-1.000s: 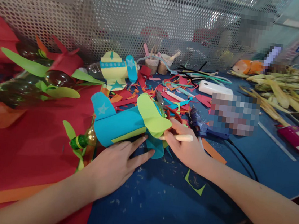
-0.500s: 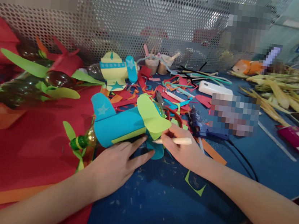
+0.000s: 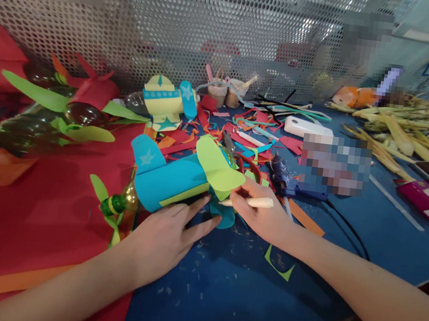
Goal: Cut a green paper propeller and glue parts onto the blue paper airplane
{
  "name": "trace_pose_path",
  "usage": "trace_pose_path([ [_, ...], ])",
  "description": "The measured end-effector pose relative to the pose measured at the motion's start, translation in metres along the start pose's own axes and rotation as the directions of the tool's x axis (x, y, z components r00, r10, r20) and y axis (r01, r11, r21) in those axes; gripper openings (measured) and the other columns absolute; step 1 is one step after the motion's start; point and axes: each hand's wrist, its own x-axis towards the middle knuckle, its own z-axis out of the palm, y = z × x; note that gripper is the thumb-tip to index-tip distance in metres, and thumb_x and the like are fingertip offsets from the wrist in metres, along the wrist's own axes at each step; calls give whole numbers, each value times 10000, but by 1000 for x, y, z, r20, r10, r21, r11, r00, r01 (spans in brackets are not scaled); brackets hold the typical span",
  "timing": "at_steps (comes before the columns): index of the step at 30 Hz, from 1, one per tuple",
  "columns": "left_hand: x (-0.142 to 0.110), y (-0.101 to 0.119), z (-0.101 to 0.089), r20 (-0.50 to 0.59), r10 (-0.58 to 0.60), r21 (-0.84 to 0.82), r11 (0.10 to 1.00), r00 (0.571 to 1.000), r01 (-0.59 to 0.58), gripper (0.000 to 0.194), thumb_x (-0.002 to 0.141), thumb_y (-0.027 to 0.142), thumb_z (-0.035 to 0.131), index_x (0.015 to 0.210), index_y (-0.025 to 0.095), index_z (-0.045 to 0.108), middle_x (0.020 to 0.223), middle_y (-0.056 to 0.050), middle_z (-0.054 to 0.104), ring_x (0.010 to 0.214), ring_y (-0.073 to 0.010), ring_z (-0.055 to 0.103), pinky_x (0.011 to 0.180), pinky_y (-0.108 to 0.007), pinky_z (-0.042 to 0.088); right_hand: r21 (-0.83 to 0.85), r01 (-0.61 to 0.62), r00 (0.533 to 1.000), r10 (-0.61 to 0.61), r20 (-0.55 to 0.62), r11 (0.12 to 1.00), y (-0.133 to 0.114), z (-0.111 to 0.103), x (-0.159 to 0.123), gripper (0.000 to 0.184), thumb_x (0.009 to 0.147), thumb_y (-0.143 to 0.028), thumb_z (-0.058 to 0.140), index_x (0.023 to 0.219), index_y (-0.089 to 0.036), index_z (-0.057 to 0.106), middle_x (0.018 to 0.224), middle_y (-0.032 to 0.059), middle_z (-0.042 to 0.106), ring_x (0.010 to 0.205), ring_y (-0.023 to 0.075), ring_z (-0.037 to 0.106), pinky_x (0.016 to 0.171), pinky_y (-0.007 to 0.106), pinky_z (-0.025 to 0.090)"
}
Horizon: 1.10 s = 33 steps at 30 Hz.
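A toy plane made from a bottle (image 3: 173, 176) lies on the table, wrapped in blue paper with yellow-green tail pieces and a green propeller at its capped end. My left hand (image 3: 166, 235) lies below it, fingers spread and outstretched, the fingertips pressing a rounded blue paper piece (image 3: 223, 218) near the tail. My right hand (image 3: 261, 210) grips a short pale pen (image 3: 260, 202), its dark tip at the blue piece. That hand's fingers also meet the edge of the yellow-green tail paper (image 3: 219, 166). The bottle's far end is mostly hidden.
Paper scraps (image 3: 197, 137) litter the middle, beside a blue glue gun (image 3: 293, 186) with its cord. Other bottle planes (image 3: 161, 99) stand left and behind. Two small pots (image 3: 236, 93) sit by the perforated metal panel (image 3: 215, 25). Dried husks (image 3: 409, 132) and a magenta gadget (image 3: 428, 202) lie right.
Both hands and the plane stay nearly in place. The pen's rear end shifts very slightly; the view moves a little.
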Motion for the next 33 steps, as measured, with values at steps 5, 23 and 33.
trace_pose_path([
  [5,1,0,-1,6,9,10,1000,1000,-9,494,885,117,359,1353,264,418,1360,-155,469,872,-216,618,754,-376,528,-14,3,1000,-3,-8,1000,1,1,-1,98,805,-161,449,711,-189,439,580,-60,428,484,72,333,458,208,281],
  [23,-3,-3,6,-16,3,-2,1000,1000,-3,534,877,107,351,1380,285,372,1382,-142,447,922,-232,611,784,-395,515,14,6,1000,-6,-11,1000,0,0,1,129,807,-165,441,690,-204,401,566,-69,408,470,70,328,467,214,279],
  [33,0,-2,0,-20,28,31,999,999,-27,506,868,97,354,1348,245,423,1338,-185,481,910,-244,623,774,-414,525,7,19,999,-19,-27,1000,1,1,0,140,806,-140,464,689,-197,412,555,-77,406,466,62,333,456,201,276],
])
